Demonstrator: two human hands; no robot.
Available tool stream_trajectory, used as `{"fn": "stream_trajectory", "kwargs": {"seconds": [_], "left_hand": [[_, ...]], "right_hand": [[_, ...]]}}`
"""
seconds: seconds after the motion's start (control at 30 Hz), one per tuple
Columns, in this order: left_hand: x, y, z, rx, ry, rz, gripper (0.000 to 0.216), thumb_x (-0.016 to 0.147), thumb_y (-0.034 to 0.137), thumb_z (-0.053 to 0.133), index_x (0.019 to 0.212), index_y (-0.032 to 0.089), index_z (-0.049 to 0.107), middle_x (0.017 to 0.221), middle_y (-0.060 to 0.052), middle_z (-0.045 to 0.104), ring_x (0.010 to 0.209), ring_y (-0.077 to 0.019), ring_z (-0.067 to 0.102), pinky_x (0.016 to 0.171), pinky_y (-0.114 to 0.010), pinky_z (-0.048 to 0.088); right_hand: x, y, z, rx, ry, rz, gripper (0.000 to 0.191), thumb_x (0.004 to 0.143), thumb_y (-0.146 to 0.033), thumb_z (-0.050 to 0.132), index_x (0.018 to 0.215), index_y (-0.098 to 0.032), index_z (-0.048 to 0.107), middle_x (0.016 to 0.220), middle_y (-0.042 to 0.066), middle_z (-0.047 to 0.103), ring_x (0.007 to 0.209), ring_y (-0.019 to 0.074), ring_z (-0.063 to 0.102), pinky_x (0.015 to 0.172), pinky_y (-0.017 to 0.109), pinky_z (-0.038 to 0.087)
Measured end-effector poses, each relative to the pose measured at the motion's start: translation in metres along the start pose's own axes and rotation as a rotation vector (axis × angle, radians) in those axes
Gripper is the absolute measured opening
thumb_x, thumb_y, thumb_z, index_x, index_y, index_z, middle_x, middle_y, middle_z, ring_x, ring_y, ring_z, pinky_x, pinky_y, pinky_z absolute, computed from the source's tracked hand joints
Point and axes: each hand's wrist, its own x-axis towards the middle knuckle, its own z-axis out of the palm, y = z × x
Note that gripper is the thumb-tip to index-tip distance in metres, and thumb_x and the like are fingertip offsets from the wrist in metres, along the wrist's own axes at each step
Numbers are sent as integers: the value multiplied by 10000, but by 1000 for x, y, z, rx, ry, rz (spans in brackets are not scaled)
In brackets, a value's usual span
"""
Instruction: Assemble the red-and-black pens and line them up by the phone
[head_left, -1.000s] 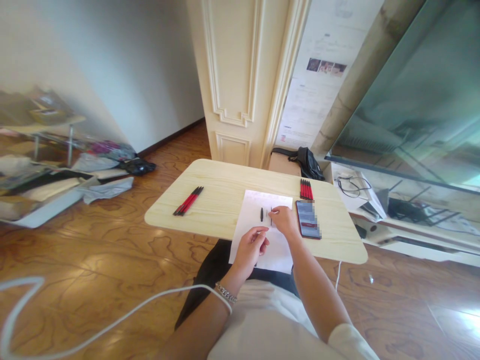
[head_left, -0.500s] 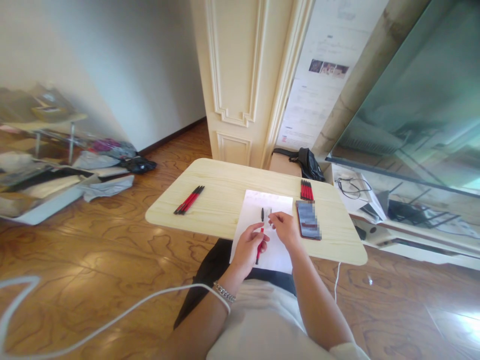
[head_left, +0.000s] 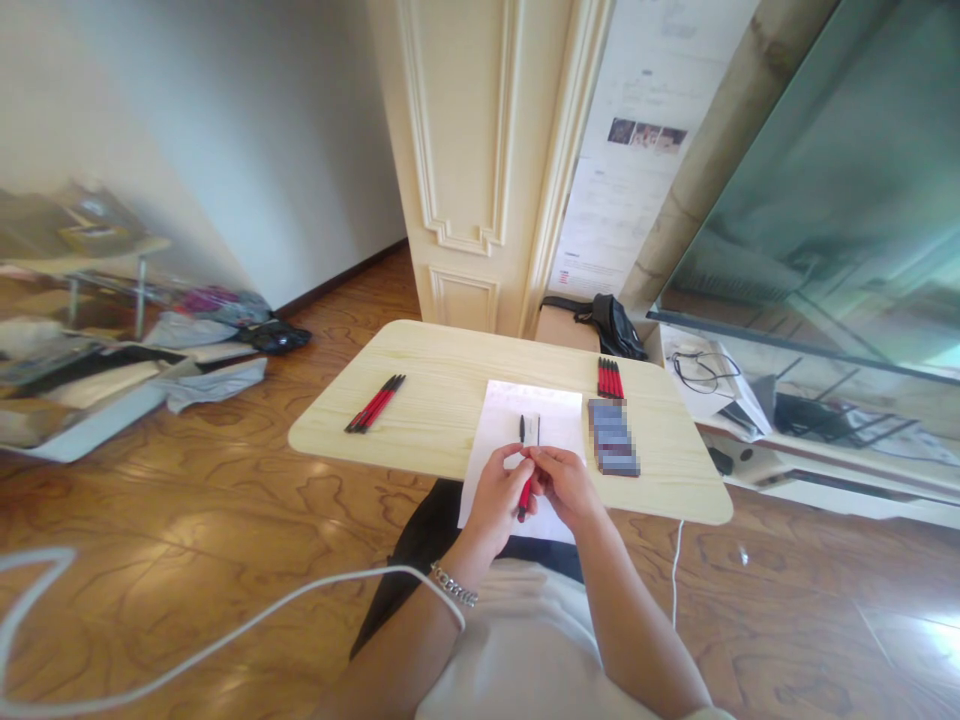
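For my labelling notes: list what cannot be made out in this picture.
Head view only.
Red pen: mostly covered by the left hand and right hand.
Phone screen: blurred.
Small parts on the paper: too small to identify.
Wall poster: text too small.

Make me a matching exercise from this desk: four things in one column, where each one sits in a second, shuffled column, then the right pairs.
Things
1. red pen
2. phone
3. sheet of paper
4. slanted bundle of pens

Places
A. flat on the table, just right of the paper
B. alone on the left part of the table
C. held between the left hand and the right hand
D. middle of the table, its near edge hanging over the table's edge

Pairs: 1-C, 2-A, 3-D, 4-B
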Motion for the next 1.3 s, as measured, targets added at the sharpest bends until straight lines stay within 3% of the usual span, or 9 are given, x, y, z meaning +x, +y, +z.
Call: {"fn": "stream_trajectory", "kwargs": {"seconds": [0.43, 0.57, 0.67, 0.8, 0.97, 1.13, 1.3], "left_hand": [[-3, 6, 2, 75, -23, -24, 604, 762, 440, 619, 1260, 150, 438, 516, 50, 563, 323, -77, 433, 307, -163, 260], [-4, 3, -2, 106, -47, -13, 561, 773, 459, 610, 1234, 169, 476, 565, 32, 584, 362, -81, 467, 316, -165, 276], [-3, 0, -5, 105, -48, -12, 568, 767, 477, 614, 1229, 172, 485, 586, 23, 600, 378, -82, 475, 330, -171, 294], [0, -3, -6, 91, -32, 9, 547, 762, 487, 617, 1187, 162, 506, 605, 10, 617, 392, -85, 487, 357, -180, 323], [4, -6, -10, 84, -16, 47, 531, 757, 493, 623, 1151, 152, 523, 608, 0, 624, 402, -89, 492, 374, -188, 343], [5, -9, -13, 92, -14, 55, 538, 759, 510, 618, 1144, 143, 537, 628, -13, 627, 411, -91, 482, 352, -187, 340], [8, -9, -12, 75, -1, 66, 518, 762, 509, 620, 1125, 143, 567, 688, -34, 657, 424, -86, 485, 371, -203, 368]], "right_hand": [[4, 1, -8, 32, -5, 6, 295, 730, -414, 678, 852, -146, 669, 639, 25, 623, 439, 122, 515, 429, 270, 424], [17, 1, -21, -41, 148, -102, 337, 679, -404, 728, 893, -154, 655, 766, 44, 660, 539, 104, 530, 504, 240, 421], [31, -5, -34, -236, 278, -192, 356, 696, -438, 689, 899, -149, 648, 742, 48, 663, 554, 111, 520, 532, 245, 409], [48, -18, -45, -800, 461, -271, 296, 757, -446, 599, 800, -162, 671, 709, 43, 676, 599, 150, 566, 597, 273, 404], [60, -21, -46, -1303, 443, -292, 242, 836, -341, 532, 792, -178, 704, 787, 76, 699, 727, 181, 602, 666, 273, 375], [65, -12, -48, -1431, 442, -309, 244, 842, -328, 538, 796, -165, 715, 852, 106, 684, 758, 181, 583, 687, 271, 360], [57, -22, -47, -1279, 524, -354, 300, 871, -394, 482, 844, -178, 688, 827, 72, 680, 724, 174, 574, 676, 271, 371]]}}
